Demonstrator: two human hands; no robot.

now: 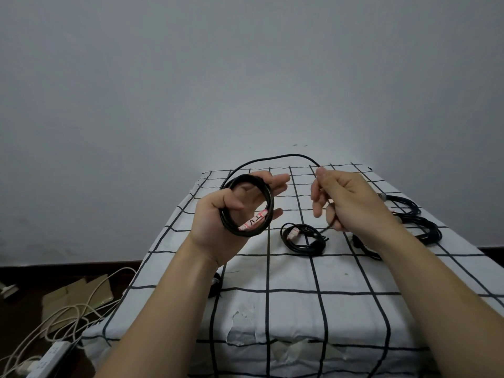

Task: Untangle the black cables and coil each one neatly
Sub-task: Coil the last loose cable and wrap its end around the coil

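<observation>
Under both hands lies a table with a checked cloth (286,309). Past the right hand (351,203), on its outer side, sits a big bunch of black cables (417,222), and I cannot tell if it is tidy or knotted. The left hand (218,214) is held up with a round coil (245,235) of black cable on it. The thumb goes through the ring and hooks over it, and the fingers are stretched out almost straight behind it. From the top of the coil a loose tail (272,157) goes up and bends over, side to side, across the gap to the right hand. The right hand has its fingers curled and pinches this tail near its end, and the tip pokes out below the hand. So the free end is by the right hand and the ring is by the left. I think the next wrap means the right hand must carry the tail across to the left. Lower down, between the two hands, a small coiled cable (304,238) rests on the cloth. A pink and white tag (253,221) sits on the held coil.
</observation>
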